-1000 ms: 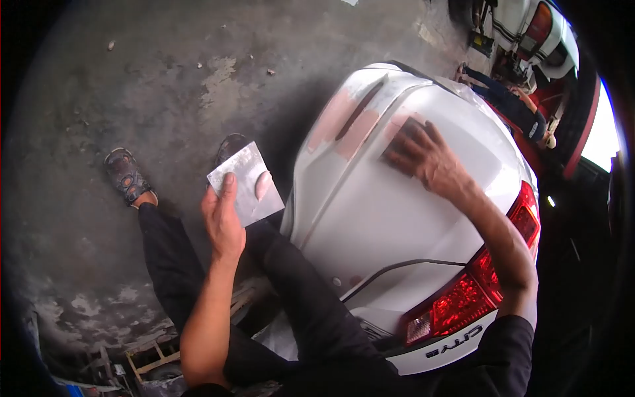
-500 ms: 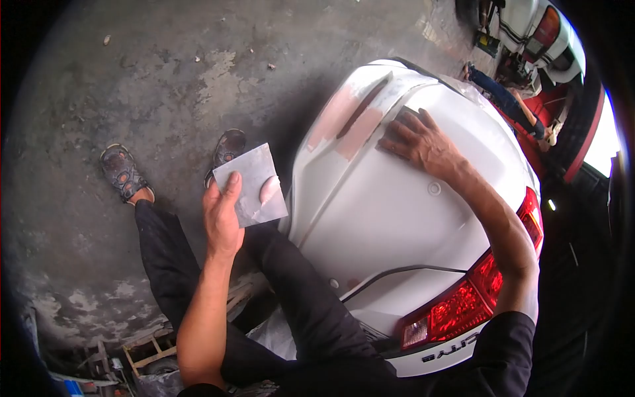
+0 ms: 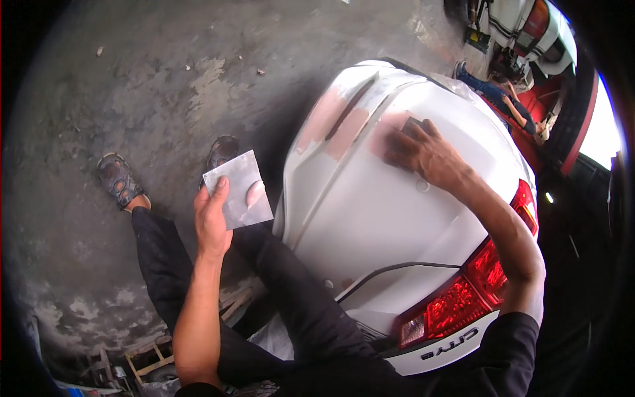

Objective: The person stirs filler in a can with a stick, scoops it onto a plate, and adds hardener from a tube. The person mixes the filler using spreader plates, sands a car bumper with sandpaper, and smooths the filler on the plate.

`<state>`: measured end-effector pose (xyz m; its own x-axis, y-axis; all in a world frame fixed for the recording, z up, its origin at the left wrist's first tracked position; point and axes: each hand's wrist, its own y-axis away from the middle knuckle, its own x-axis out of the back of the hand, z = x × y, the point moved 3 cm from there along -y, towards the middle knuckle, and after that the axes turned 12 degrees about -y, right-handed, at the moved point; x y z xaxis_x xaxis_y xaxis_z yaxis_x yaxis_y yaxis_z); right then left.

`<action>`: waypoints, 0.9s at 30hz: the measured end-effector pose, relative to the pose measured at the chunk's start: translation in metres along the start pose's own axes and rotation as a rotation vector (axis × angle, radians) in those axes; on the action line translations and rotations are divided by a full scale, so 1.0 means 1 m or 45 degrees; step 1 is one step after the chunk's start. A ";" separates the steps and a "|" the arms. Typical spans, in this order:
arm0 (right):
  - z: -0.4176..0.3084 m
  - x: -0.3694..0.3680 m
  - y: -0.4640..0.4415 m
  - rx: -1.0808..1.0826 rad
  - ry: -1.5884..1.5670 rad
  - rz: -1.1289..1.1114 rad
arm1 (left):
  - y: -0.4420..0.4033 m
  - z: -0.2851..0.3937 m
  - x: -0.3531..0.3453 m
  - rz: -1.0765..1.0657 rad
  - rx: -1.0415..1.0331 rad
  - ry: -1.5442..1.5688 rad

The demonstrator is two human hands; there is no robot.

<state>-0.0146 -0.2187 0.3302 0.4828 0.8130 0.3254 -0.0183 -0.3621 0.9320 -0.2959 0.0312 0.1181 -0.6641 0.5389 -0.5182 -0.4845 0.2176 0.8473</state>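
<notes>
My left hand (image 3: 213, 221) grips a square light-grey plate (image 3: 241, 198) by its edge, thumb on top; a lump of pinkish paste lies on the plate. On the white car panel (image 3: 370, 218), my right hand (image 3: 423, 153) presses a dark sheet (image 3: 411, 126) flat, mostly hidden under its fingers, which look blurred. Beside that hand a pinkish patch (image 3: 383, 129) shows on the panel. More pink filler (image 3: 347, 134) surrounds a long slot near the panel's edge.
A red tail light (image 3: 460, 301) sits at the car's lower right. Another person (image 3: 493, 92) is at the upper right by a red surface, near a white vehicle (image 3: 552, 40). Wooden frames (image 3: 152, 360) stand at the lower left on the concrete floor (image 3: 132, 79).
My right hand has shifted over the panel with the dark sheet, and more of the pinkish patch shows than half a second ago. The left hand still holds the plate.
</notes>
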 end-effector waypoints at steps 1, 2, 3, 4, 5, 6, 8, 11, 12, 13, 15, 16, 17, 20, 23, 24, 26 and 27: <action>0.001 0.005 0.002 -0.004 0.006 0.000 | 0.001 0.002 0.000 -0.004 -0.007 -0.007; 0.004 0.005 0.004 -0.087 0.012 -0.173 | 0.001 0.003 0.000 -0.006 -0.012 -0.014; 0.006 0.006 0.004 -0.167 0.019 -0.345 | 0.001 0.004 0.000 -0.005 -0.015 -0.010; 0.007 0.010 0.001 -0.163 0.025 -0.347 | 0.000 0.005 -0.001 -0.004 -0.019 0.009; 0.008 0.014 -0.003 -0.149 0.009 -0.331 | 0.001 0.004 -0.001 -0.003 -0.020 0.030; 0.009 0.016 -0.005 -0.138 -0.010 -0.317 | 0.002 0.004 -0.002 -0.002 -0.015 0.036; 0.008 0.004 -0.009 -0.065 -0.002 -0.168 | 0.000 0.005 -0.002 -0.033 0.013 0.048; 0.005 -0.009 -0.021 0.015 0.001 0.000 | 0.000 0.008 -0.001 0.000 0.013 0.040; 0.006 -0.011 -0.023 0.010 0.003 0.015 | -0.001 0.009 -0.001 0.004 0.012 0.039; 0.006 -0.012 -0.025 0.012 0.001 0.014 | -0.001 0.010 -0.001 -0.008 -0.006 0.042; 0.005 -0.014 -0.029 0.010 0.038 0.019 | -0.001 0.010 -0.001 -0.020 -0.019 0.044; 0.006 -0.016 -0.030 0.010 0.036 0.018 | -0.001 0.010 -0.001 -0.026 -0.014 0.051; 0.007 -0.019 -0.031 -0.001 0.021 0.009 | -0.001 0.009 -0.002 -0.032 -0.008 0.057; 0.010 -0.023 -0.033 0.000 0.031 -0.005 | -0.001 0.008 -0.002 -0.018 -0.003 0.040; 0.013 -0.028 -0.033 0.019 0.028 -0.004 | -0.002 0.004 0.002 0.004 0.013 0.026; 0.013 -0.029 -0.032 0.024 0.002 0.000 | -0.001 0.004 0.001 0.002 0.014 0.025; 0.010 -0.025 -0.030 0.013 0.013 -0.004 | 0.000 0.007 -0.001 -0.007 0.003 0.012; 0.009 -0.021 -0.028 0.003 0.026 -0.009 | 0.000 0.007 -0.001 -0.011 0.002 0.010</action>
<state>-0.0167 -0.2301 0.2958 0.4651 0.8247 0.3218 -0.0126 -0.3573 0.9339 -0.2913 0.0359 0.1194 -0.6644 0.5305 -0.5264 -0.4894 0.2235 0.8429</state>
